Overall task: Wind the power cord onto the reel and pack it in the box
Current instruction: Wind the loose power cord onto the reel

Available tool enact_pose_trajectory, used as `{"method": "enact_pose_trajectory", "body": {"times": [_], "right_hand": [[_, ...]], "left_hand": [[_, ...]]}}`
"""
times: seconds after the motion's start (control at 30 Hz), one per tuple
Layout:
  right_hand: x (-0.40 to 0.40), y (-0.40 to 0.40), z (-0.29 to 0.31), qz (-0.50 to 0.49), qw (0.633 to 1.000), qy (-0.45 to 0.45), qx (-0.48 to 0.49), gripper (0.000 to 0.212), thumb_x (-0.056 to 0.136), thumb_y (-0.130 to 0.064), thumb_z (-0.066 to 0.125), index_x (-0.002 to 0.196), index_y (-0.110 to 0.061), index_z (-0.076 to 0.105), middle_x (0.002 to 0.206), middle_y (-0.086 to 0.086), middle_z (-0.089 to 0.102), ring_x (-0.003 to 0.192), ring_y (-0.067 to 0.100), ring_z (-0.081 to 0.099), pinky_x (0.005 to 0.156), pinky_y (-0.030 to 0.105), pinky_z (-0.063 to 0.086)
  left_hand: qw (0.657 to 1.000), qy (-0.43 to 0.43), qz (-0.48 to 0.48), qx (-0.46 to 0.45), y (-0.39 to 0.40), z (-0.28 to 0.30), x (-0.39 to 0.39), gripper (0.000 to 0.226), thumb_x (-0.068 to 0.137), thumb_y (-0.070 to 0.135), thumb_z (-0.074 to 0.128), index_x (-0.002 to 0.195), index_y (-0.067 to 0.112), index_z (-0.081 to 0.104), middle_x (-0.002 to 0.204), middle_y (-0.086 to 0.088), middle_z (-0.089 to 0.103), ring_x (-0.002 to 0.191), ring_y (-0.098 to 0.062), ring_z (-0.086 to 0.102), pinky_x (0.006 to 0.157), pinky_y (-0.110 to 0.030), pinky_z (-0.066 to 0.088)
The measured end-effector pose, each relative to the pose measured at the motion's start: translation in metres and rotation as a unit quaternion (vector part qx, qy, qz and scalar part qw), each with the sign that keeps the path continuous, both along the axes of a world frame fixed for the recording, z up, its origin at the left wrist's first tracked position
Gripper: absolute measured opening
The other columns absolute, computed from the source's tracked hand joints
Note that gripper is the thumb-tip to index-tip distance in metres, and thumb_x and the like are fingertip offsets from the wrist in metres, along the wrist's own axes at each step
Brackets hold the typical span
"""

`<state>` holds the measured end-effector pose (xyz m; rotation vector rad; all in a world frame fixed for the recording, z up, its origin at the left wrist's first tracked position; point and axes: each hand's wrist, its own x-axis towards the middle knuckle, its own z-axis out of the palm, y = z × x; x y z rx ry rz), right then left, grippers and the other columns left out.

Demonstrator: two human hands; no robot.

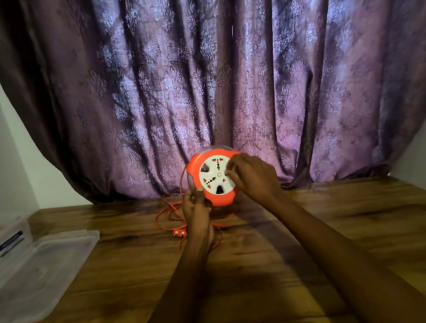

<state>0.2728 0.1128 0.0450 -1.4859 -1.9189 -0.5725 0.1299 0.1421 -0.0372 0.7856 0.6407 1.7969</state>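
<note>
An orange cord reel [216, 197] with a white socket face stands upright near the back of the wooden table [268, 260]. My left hand [196, 204] grips its lower left rim. My right hand [253, 177] has curled fingers pinching at the right side of the white face. A thin orange power cord [168, 212] lies in loose loops on the table left of the reel. Its plug [179, 233] rests beside my left wrist. One strand rises from the loops up the reel's left side.
A clear plastic lid [38, 277] lies flat on the table's left part. Behind it, at the left edge, a clear plastic box [3, 233] holds a few small things. A purple patterned curtain [212, 83] hangs right behind the table.
</note>
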Motion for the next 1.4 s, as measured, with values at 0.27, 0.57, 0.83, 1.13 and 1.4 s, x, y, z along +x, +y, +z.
{"method": "enact_pose_trajectory", "body": {"times": [0.27,0.57,0.83,1.13,1.4], "right_hand": [[0.012,-0.007,0.022,0.115,0.887,-0.448,0.013,0.063,0.082,-0.02,0.023,0.127,-0.042,0.062,0.146,0.007,0.052,0.121,0.03,0.057,0.084,0.038,0.039],[0.027,-0.001,0.011,0.089,0.828,-0.531,0.155,0.047,0.093,-0.023,0.057,0.134,-0.048,0.055,0.113,0.008,0.068,0.097,0.027,0.063,0.08,0.039,0.046],[0.013,0.004,-0.008,-0.077,0.982,-0.165,0.057,0.066,0.073,-0.067,0.057,0.129,-0.033,0.056,0.094,0.009,0.075,0.095,0.033,0.063,0.08,0.042,0.042],[-0.011,0.012,-0.026,0.056,0.763,0.598,-0.24,0.05,0.079,-0.054,0.073,0.079,-0.005,0.069,0.06,0.013,0.072,0.058,0.026,0.07,0.052,0.031,0.051],[0.016,-0.001,-0.022,0.01,0.995,0.03,-0.098,0.022,0.086,-0.034,0.06,0.108,-0.029,0.064,0.107,0.002,0.069,0.099,0.029,0.064,0.076,0.039,0.051]], "left_hand": [[0.999,0.04,-0.004,-0.007,0.008,0.004,-0.013,0.015,0.098,0.008,0.057,0.111,0.01,0.064,0.107,-0.019,0.066,0.097,-0.029,0.056,0.09,-0.049,0.047],[0.991,0.129,-0.024,0.028,-0.001,0.001,-0.006,0.031,0.099,0.014,0.058,0.128,0.003,0.06,0.116,-0.019,0.07,0.096,-0.027,0.066,0.082,-0.039,0.057],[0.995,0.088,-0.043,0.016,-0.011,-0.013,0.023,0.023,0.098,0.014,0.06,0.118,0.022,0.054,0.102,0.004,0.067,0.08,-0.006,0.064,0.072,-0.03,0.051],[0.99,0.135,0.003,0.038,-0.01,-0.021,0.019,0.038,0.098,0.015,0.06,0.134,0.008,0.049,0.11,-0.02,0.064,0.093,-0.026,0.055,0.061,-0.031,0.043],[0.997,0.075,-0.002,0.001,0.004,-0.018,-0.003,0.013,0.101,0.008,0.053,0.108,0.015,0.061,0.086,-0.001,0.061,0.056,0.002,0.051,0.048,-0.016,0.043]]}}
